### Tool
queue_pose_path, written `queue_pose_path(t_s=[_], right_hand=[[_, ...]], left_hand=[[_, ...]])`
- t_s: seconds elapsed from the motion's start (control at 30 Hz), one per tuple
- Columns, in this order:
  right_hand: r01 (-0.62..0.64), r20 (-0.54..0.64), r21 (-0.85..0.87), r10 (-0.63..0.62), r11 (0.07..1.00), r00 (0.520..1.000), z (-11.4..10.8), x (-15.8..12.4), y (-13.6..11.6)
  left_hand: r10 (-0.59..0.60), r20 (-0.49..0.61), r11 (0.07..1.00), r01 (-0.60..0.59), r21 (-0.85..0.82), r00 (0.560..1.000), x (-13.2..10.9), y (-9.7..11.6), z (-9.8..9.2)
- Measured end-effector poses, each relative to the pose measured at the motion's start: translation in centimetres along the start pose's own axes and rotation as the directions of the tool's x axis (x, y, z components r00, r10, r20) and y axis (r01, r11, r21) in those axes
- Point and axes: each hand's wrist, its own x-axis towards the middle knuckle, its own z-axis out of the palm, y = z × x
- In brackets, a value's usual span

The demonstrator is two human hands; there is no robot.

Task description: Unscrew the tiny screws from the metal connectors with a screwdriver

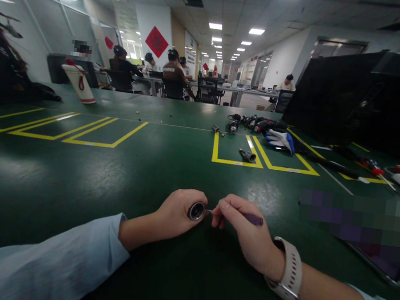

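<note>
My left hand is closed around a round metal connector, its dark hollow end with a silvery rim facing me. A small screwdriver with a dark purple handle lies in the closed fingers of my right hand. Its thin metal shaft points left and meets the side of the connector, near my left thumb. I cannot tell what the tip rests on, as the fingers partly hide it. Both hands are low over the green table.
A similar metal connector lies inside yellow tape outlines, with a smaller metal part behind it. Farther right are cabled connectors, a blue-and-white glove, a red-handled screwdriver and a phone. A white cup-like container stands back left. People sit beyond.
</note>
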Motion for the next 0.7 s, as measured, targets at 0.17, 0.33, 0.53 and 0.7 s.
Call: queue_pose_path(t_s=[0.17,0.33,0.53,0.7], right_hand=[[-0.146,0.011,0.274,0.149,0.95,0.989,0.14,0.36,0.31],[-0.191,0.01,0.441,0.208,0.877,0.978,0.35,0.48,0.71],[-0.084,-0.008,0.338,0.092,0.938,0.996,0.83,0.05,0.33],[-0.23,0.076,0.485,0.221,0.844,0.972,0.62,0.29,0.44]], left_hand=[[0.039,-0.014,0.998,-0.04,-0.046,0.999,-0.03,-0.03,0.07],[0.066,-0.057,0.992,-0.072,-0.104,0.996,-0.01,-0.07,0.05],[0.066,-0.099,0.988,-0.079,-0.135,0.993,-0.05,0.01,-0.08],[0.101,-0.088,0.982,-0.113,-0.152,0.991,-0.12,-0.23,0.08]])
